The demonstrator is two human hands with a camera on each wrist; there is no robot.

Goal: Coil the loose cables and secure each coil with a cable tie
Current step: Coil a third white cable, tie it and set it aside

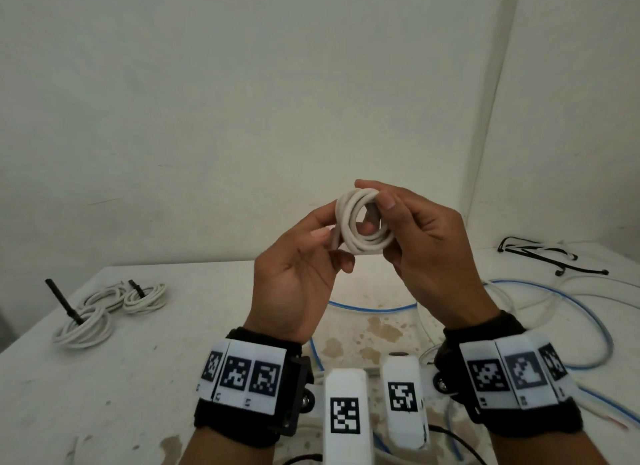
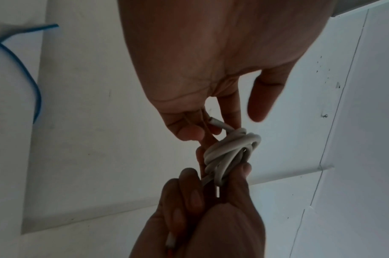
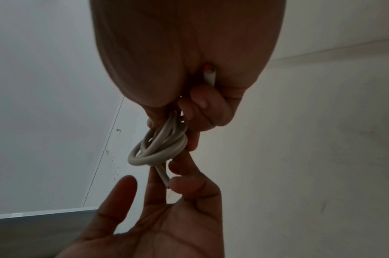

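A small white cable coil [image 1: 363, 227] is held up in the air above the table, between both hands. My left hand [image 1: 325, 237] pinches the coil's left side by a free cable end [image 1: 334, 241]. The right hand [image 1: 384, 204] grips the coil's right side, thumb in front and fingers behind. In the left wrist view the coil [image 2: 231, 151] hangs between my left fingers [image 2: 189, 131] and the right hand [image 2: 211, 218]. The right wrist view shows the coil [image 3: 162, 148] and the cable's other end [image 3: 209, 76] lying in the right palm.
Three white coils [image 1: 83, 326] [image 1: 143, 296] [image 1: 105, 298] lie at the table's left, black ties sticking up from two. Loose blue cable [image 1: 588, 326] and white cable [image 1: 554, 291] sprawl at the centre and right. A black-and-white bundle [image 1: 540, 253] lies far right.
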